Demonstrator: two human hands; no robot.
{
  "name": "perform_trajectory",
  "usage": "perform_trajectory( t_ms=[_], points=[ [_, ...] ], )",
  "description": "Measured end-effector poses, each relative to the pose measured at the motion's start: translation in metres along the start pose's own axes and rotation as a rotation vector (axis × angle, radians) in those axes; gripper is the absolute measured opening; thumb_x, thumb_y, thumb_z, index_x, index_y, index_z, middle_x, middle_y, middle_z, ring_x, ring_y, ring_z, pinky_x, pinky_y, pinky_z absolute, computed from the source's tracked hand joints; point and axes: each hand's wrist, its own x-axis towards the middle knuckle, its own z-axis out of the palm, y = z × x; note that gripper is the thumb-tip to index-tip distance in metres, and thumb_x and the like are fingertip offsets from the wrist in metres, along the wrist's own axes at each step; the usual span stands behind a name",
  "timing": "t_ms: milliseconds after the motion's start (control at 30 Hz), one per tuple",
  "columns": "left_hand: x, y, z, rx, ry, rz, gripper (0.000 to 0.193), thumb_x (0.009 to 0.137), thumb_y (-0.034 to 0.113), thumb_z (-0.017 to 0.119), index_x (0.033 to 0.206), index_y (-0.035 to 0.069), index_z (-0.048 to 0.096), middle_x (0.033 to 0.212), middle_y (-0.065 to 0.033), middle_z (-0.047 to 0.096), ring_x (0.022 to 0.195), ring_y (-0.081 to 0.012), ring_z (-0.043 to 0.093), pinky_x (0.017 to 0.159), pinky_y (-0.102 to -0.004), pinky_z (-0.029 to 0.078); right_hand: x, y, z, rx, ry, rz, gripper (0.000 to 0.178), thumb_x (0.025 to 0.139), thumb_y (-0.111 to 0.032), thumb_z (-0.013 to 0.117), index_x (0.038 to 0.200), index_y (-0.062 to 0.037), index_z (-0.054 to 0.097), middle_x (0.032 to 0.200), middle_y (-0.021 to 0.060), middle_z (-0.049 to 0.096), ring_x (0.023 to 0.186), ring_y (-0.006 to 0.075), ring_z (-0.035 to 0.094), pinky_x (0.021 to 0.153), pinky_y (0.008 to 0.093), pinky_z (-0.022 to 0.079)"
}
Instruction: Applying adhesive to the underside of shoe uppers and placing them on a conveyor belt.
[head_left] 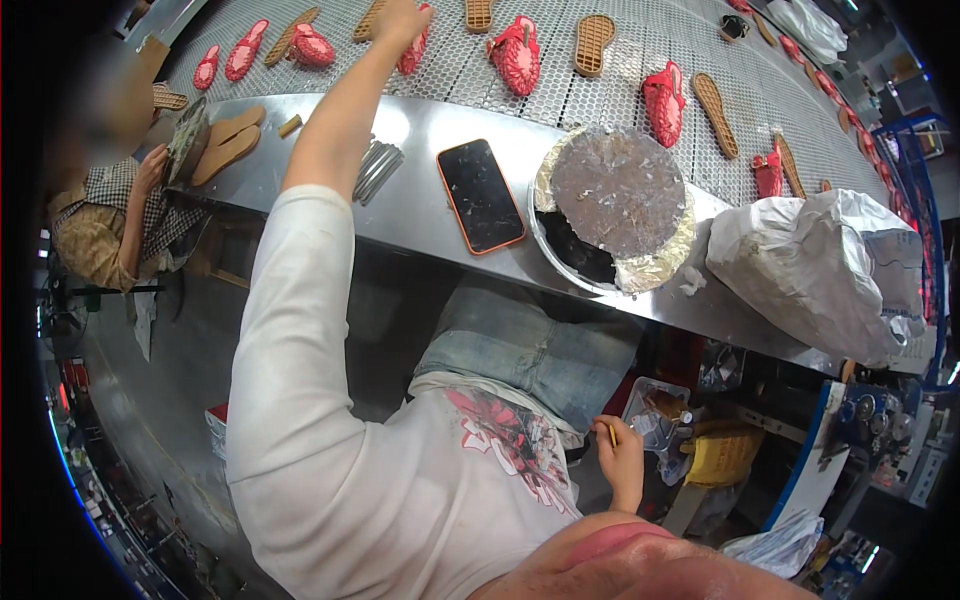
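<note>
My left arm reaches across the bench to a perforated conveyor, where my left hand (400, 22) is closed at the top edge of the view. It grips a red shoe upper (412, 55), though its fingers partly hide the hold. Just left of that hand lies a tan shoe sole (367, 22). Low by my waist, my right hand (621, 461) is closed around a thin yellow stick (612, 435), whose kind I cannot make out. Other red shoe uppers (516, 58) and tan soles (595, 46) lie spaced along the conveyor (450, 75).
On the metal bench (400, 225) lie a phone (481, 196), metal rods (377, 170) and a round tub (540, 235) partly covered by a crusted disc (618, 190). A white sack (815, 265) stands right. At left, a co-worker's hand (152, 165) is near two tan soles (228, 145).
</note>
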Motion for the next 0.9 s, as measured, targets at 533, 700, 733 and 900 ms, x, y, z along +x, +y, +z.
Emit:
perform_trajectory(
  t_ms=[533, 700, 733, 900],
  points=[
    [-0.063, 0.002, -0.016, -0.587, -0.045, -0.228, 0.072, 0.07, 0.044, 0.08, 0.12, -0.002, 0.057, 0.108, -0.0213, 0.067, 0.096, -0.0349, 0.067, 0.082, -0.0455, 0.054, 0.053, -0.067, 0.003, -0.03, -0.046, -0.321, 0.013, 0.086, -0.002, 0.065, 0.099, 0.0002, 0.066, 0.09, 0.0166, 0.069, 0.08, 0.034, 0.068, 0.069, 0.0355, 0.052],
    [-0.191, 0.111, -0.151, -0.934, 0.328, -0.101, 0.061, 0.068, 0.021, 0.086, 0.112, -0.007, 0.053, 0.105, -0.0164, 0.063, 0.092, -0.023, 0.064, 0.081, -0.0339, 0.053, 0.094, -0.154, 0.021, 0.213, 0.093, -0.734, 0.032, 0.081, 0.006, 0.068, 0.112, 0.0012, 0.064, 0.105, 0.0115, 0.068, 0.073, 0.015, 0.064, 0.061, 0.0231, 0.046],
    [-0.226, 0.127, -0.171, -1.152, 0.226, -0.174, 0.061, 0.069, 0.021, 0.087, 0.112, -0.005, 0.052, 0.101, -0.0136, 0.063, 0.092, -0.0193, 0.063, 0.08, -0.0329, 0.053, 0.104, -0.171, 0.029, 0.199, 0.192, -0.756, 0.041, 0.08, 0.003, 0.071, 0.12, 0.0018, 0.061, 0.113, 0.0138, 0.066, 0.08, 0.0188, 0.066, 0.065, 0.025, 0.047],
    [-0.351, 0.204, -0.236, -1.306, -0.064, -0.311, 0.065, 0.073, 0.015, 0.084, 0.12, -0.003, 0.043, 0.114, -0.0147, 0.054, 0.098, -0.0202, 0.061, 0.084, -0.0308, 0.053, 0.14, -0.208, 0.049, 0.019, 0.327, -0.683, 0.101, 0.068, -0.022, 0.087, 0.145, 0.0049, 0.028, 0.132, 0.0277, 0.05, 0.117, 0.0415, 0.056, 0.087, 0.0423, 0.052]
  ],
)
